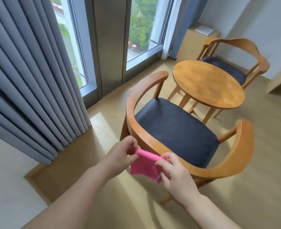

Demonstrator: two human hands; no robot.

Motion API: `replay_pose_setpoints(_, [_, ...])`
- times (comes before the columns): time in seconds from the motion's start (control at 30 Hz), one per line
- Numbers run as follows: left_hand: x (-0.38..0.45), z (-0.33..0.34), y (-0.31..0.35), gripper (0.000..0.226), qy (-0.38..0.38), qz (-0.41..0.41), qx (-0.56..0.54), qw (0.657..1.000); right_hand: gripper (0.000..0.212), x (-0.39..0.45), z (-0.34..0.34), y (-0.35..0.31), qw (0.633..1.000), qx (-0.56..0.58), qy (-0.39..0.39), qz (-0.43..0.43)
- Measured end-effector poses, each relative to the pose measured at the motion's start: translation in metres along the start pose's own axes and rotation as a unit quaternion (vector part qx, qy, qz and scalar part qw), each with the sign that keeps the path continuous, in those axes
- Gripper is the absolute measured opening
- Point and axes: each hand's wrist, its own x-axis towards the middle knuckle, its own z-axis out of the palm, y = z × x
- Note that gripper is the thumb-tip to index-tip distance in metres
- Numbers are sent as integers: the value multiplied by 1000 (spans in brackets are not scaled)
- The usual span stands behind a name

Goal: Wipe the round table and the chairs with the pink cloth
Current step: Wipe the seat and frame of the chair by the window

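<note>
A pink cloth (144,167) hangs between my two hands, just in front of the near chair's curved wooden backrest (154,146). My left hand (121,156) pinches its upper left edge. My right hand (174,172) pinches its upper right edge. The near chair has a dark padded seat (174,129). Beyond it stands the round wooden table (207,85), its top bare. A second wooden chair (235,63) with a dark seat stands behind the table.
Grey curtains (29,80) hang at the left beside tall windows (141,28). A low wooden cabinet (194,45) with a white paper on it stands in the far corner. Pale floor (260,187) lies to the right of the chairs.
</note>
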Motion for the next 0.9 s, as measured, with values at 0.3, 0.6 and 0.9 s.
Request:
replay_pose_setpoints(0.3, [10,36,-56,37,88,140,5,986,21,-14,59,33,960,-195,126,-154])
replay_pose_setpoints(0.6, [52,69,-102,31,245,343,29,906,32,0,92,88,770,-484,272,-313])
replay_pose_setpoints(0.9, [23,55,-167,14,300,333,123,885,50,1,119,91,740,-578,191,-285])
